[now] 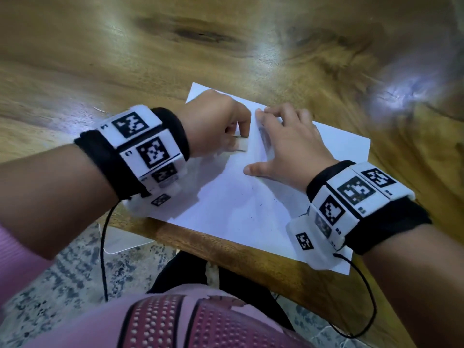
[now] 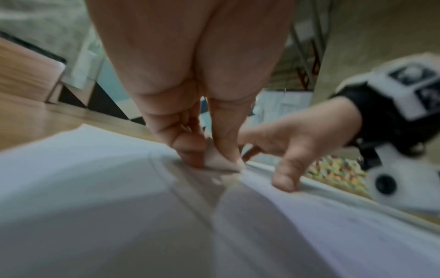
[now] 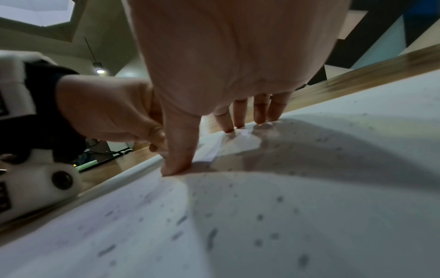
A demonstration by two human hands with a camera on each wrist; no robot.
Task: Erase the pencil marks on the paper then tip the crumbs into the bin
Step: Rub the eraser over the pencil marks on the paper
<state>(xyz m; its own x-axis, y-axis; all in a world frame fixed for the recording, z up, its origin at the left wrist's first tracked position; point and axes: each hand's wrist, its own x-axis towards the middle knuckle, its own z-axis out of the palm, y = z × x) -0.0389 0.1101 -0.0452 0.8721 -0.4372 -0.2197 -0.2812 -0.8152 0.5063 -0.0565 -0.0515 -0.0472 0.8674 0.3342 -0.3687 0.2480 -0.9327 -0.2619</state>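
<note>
Pinched in the curled left hand [image 1: 216,124], a white eraser [image 2: 219,160] is pressed onto the paper [image 1: 226,197]. Right hand [image 1: 288,144] is laid flat, fingers spread, near the paper's far edge. No writing is legible; dark crumbs [image 3: 212,237] are scattered over the white sheet.

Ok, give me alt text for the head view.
A left hand pinches a small white eraser against a white paper sheet on a wooden table, while the right hand lies flat, holding the sheet down. Dark crumbs speckle the paper.

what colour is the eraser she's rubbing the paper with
White, slightly greyed at its rubbing edge. The eraser shows best in the left wrist view.
</note>
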